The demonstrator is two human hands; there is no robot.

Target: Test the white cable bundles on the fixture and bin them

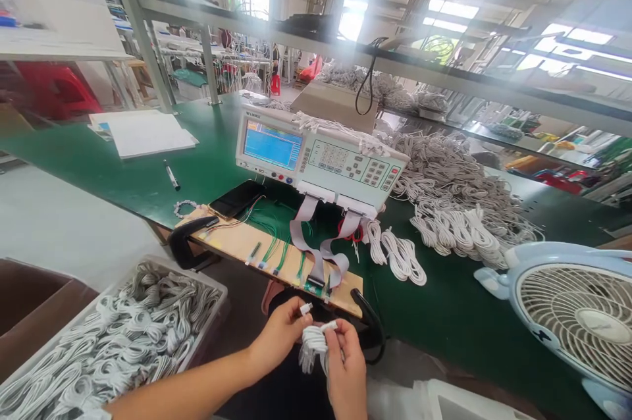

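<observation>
A bundled white cable (314,340) hangs between my two hands, below the front edge of a wooden board (237,243). Thumb and fingers of my left hand (282,334) pinch one white connector end, which points up toward the board. My right hand (345,357) grips the other connector end and the side of the coil. Just beyond the hands, a small green circuit board (314,286) with a dark socket sits at the board's edge. Grey ribbon cables (309,236) run from it up to a tester (320,160) with a lit blue screen.
A clear bin (222,293) of coiled cables stands at lower left. On the green table (162,199) lie a phone (237,199), a marker (171,175), papers (148,133) and cable heaps (444,176). A blue fan (577,321) is at right. Black clamps (190,242) hold the board.
</observation>
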